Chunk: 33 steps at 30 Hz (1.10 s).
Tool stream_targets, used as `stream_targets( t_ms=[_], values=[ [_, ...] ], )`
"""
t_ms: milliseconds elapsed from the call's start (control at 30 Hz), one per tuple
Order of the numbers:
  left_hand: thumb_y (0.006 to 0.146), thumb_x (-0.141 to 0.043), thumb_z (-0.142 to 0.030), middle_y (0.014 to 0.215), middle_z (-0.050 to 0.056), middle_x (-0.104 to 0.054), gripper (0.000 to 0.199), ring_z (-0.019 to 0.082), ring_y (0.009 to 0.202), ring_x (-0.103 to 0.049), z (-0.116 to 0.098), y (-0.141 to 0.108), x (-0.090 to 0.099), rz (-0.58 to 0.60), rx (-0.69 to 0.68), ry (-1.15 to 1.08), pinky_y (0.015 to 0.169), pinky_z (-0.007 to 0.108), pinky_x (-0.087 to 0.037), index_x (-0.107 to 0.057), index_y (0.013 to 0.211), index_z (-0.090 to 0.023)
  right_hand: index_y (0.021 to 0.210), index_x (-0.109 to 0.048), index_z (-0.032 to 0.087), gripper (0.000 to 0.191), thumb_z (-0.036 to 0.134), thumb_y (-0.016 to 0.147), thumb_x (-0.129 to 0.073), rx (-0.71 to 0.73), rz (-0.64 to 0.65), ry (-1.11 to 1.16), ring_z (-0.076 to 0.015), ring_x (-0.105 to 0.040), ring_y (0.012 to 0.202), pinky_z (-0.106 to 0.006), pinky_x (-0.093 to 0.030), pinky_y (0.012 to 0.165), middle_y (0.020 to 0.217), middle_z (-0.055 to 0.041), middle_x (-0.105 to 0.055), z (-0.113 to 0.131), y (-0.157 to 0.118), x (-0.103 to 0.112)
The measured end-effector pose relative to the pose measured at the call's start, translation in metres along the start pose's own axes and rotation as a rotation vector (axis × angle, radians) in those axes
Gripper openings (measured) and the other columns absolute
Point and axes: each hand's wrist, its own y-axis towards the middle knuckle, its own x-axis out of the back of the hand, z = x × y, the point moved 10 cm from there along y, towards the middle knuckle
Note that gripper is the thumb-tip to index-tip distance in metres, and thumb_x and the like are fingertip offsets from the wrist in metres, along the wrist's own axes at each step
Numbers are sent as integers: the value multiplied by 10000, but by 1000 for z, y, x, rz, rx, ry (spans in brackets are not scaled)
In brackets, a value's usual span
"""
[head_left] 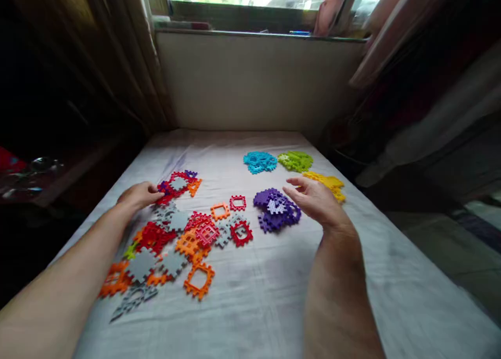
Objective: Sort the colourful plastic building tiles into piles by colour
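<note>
At the far left of the bed-like surface, my left hand has thumb and fingers pinched at the edge of a purple interlocking toy tile, which lies among red tiles. My right hand hovers with its fingers apart at the right side of a pile of purple tiles; nothing shows in it. A pale lilac tile rests on top of that pile. Between my arms spreads a loose mix of grey tiles, orange frame tiles and red frame tiles.
Farther back sit a blue pile and a lime green pile. A yellow pile lies behind my right hand. A white sheet covers the surface, which ends at a wall below a window. Curtains hang at the sides.
</note>
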Motion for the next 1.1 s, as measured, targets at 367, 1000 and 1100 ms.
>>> stream_targets(
  t_ms=[367, 1000, 1100],
  values=[
    [782, -666, -476, 868, -5, -714, 313, 173, 820, -630, -45, -23, 24, -174, -113, -181, 702, 253, -423, -668, 938, -205, 1067, -785, 208, 283, 328, 899, -592, -90, -153, 78, -231, -729, 987, -322, -527, 908, 1057, -75, -790, -30, 16, 5],
    [875, -652, -354, 960, -1, -768, 178, 169, 867, -682, -249, -136, -115, 77, -575, -140, 734, 262, -461, -751, 1003, -280, 1049, -780, 219, 278, 354, 891, -596, -40, -150, 141, -215, -729, 971, -315, -529, 900, 1057, -63, -792, -24, 14, 8],
    [885, -638, -369, 954, -17, -773, 209, 156, 853, -689, -245, -133, -112, 68, -581, -98, 740, 250, -470, -743, 1053, -300, 1039, -782, 221, 273, 354, 890, -595, -33, -145, 138, -213, -730, 967, -314, -529, 898, 1049, -58, -793, -24, 14, 7]
  ],
)
